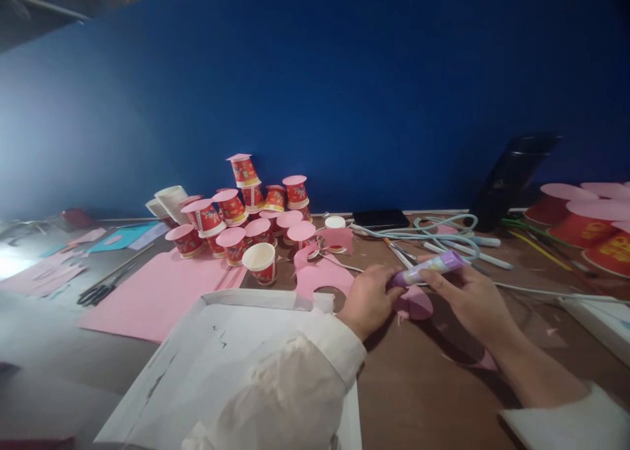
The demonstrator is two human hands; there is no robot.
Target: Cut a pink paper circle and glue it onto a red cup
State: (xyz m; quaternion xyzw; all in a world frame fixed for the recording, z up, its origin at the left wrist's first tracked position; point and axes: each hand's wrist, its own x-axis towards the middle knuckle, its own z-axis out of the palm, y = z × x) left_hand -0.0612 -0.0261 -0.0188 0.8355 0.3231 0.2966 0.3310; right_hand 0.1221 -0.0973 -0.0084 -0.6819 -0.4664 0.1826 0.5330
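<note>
A purple glue stick (427, 269) is held level between both hands over the brown table. The fingers of my left hand (373, 299) close around its left end. My right hand (475, 302) grips it near the light purple end on the right. Just below the glue stick lies a round piece of pink paper (416, 303). Left of my left hand is a pink paper scrap (319, 278) with round cut-outs. An upright paper cup (260, 264) stands farther left, its white inside showing. Behind it are stacked red cups (231, 245) topped with pink paper discs.
A white lidlike tray (216, 345) lies under my left sleeve, beside pink sheets (147, 292) and scissors (101, 291). Coiled light-blue cord (443, 240), markers (485, 258) and a black bottle (509, 181) lie behind my right hand. Larger red containers (585, 224) stand far right.
</note>
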